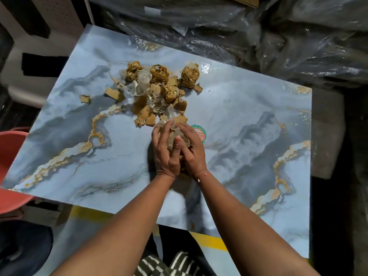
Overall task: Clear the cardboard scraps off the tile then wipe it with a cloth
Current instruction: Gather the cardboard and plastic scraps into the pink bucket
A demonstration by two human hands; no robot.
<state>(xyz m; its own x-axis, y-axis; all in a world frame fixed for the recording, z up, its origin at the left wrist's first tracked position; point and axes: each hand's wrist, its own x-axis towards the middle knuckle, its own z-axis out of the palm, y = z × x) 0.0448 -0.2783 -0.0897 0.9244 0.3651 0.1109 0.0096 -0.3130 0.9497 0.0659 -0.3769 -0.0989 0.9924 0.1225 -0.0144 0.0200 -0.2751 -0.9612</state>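
- Head view: the fingers [163, 134] of the left hand [165, 154] and those of the right hand [194, 150] are curling together round a wad of clear plastic wrap [177, 136], both hands pressing it between them just above the tile [229, 120].
- The pile of cardboard scraps [157, 92] is lying on the tile just beyond the hands, crumpled brown balls and flat torn pieces mixing with more clear film; its nearest pieces are touching the fingertips.
- One small scrap [85, 99] is sitting apart to the left of the pile.
- A round red and green sticker [200, 134] is showing on the tile just beside the right hand.
- The blue marbled tile is resting flat, with a red tub [10, 148] by its left edge and plastic-wrapped bundles [258, 32] behind it.
- A red thread [206, 173] is circling the right wrist.
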